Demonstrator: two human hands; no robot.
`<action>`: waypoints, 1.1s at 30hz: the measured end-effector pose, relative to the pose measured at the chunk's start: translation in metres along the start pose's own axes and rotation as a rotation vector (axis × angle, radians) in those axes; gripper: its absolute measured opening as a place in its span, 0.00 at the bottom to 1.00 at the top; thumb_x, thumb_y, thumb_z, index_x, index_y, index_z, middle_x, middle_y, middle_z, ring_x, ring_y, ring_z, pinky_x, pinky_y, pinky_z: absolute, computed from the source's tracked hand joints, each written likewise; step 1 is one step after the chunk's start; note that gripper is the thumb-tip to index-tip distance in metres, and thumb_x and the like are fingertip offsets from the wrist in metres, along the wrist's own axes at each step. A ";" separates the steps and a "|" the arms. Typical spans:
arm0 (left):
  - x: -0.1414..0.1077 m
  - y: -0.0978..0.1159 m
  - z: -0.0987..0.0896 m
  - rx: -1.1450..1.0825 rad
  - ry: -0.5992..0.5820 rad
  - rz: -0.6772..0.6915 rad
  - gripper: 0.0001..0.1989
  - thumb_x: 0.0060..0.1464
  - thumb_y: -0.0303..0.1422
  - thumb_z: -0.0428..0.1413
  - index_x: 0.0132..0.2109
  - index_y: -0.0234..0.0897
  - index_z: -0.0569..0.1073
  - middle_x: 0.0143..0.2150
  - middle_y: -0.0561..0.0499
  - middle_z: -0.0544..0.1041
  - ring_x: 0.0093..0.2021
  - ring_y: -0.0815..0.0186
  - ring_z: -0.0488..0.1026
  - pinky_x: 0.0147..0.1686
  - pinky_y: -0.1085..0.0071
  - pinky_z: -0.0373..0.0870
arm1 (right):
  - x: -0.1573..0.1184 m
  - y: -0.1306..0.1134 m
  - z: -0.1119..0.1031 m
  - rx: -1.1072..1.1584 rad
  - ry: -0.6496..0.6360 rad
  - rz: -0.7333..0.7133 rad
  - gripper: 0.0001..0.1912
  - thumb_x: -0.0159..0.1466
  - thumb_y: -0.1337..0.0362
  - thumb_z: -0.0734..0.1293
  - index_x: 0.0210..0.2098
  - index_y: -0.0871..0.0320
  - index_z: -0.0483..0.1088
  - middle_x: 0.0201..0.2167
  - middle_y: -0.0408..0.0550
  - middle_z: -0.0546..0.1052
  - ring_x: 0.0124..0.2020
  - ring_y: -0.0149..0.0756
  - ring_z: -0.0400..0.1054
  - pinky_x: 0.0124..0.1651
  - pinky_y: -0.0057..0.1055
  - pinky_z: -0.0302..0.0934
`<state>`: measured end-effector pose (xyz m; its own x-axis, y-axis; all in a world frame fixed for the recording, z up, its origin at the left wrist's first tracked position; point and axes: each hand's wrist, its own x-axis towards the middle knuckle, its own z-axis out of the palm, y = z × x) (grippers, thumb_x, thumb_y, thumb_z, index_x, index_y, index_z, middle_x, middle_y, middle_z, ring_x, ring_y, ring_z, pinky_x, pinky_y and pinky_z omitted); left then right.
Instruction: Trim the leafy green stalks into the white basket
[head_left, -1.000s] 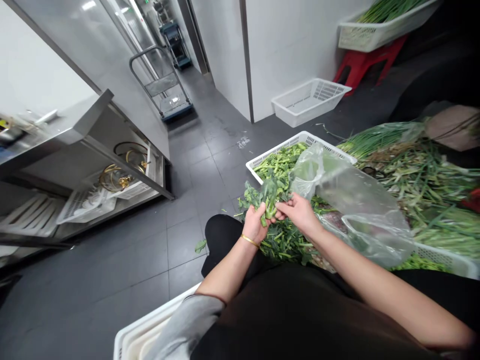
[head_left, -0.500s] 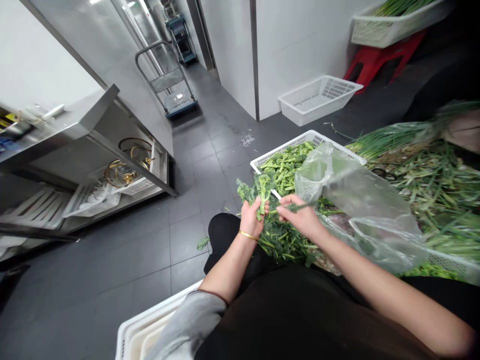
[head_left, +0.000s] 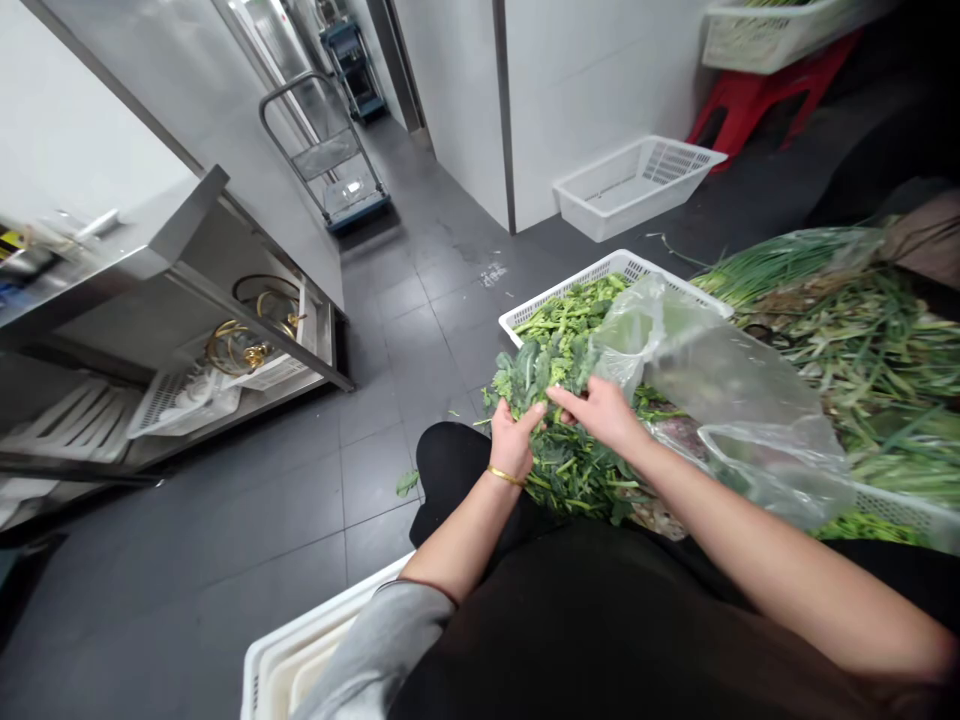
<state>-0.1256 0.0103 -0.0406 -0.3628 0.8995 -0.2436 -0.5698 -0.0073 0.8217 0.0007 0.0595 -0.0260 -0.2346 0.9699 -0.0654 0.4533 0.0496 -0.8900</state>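
My left hand (head_left: 514,438), with a gold bangle at its wrist, is closed round a leafy broccoli-like shoot (head_left: 529,372). My right hand (head_left: 600,412) is pinched up against the shoot's leaves, close to my left thumb. The small knife held there in the earlier frame is hidden now, apparently behind the fingers and leaves. Just beyond my hands, a white basket (head_left: 525,318) holds cut green stems (head_left: 577,305). Loose leafy trimmings (head_left: 577,470) are heaped under my hands. A clear plastic bag (head_left: 750,385) lies over the greens beside my right forearm.
Spring onions (head_left: 795,265) and trimmings are piled on the right, near a partly visible person. A white basket (head_left: 622,200) stands by the wall, close to a red stool (head_left: 739,110). Leftward are a steel workbench (head_left: 187,225) and a trolley (head_left: 352,200). Stacked white baskets (head_left: 262,650) sit at lower left.
My right hand has come in against the shoot, and the knife blade has gone from sight. The shoot has been turned, so its leaves now face me. The view has shifted slightly.
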 end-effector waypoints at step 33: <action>0.008 0.004 0.001 -0.141 0.121 -0.079 0.21 0.36 0.28 0.68 0.35 0.35 0.64 0.29 0.55 0.72 0.28 0.72 0.72 0.32 0.75 0.68 | -0.039 0.011 0.019 0.003 -0.133 -0.460 0.15 0.61 0.52 0.62 0.26 0.55 0.67 0.21 0.47 0.74 0.24 0.36 0.69 0.28 0.30 0.63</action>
<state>-0.1302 0.0178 -0.0392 -0.3938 0.8407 -0.3718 -0.6945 -0.0072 0.7195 -0.0015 0.0175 -0.0413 -0.5186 0.8083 0.2786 0.2741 0.4658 -0.8413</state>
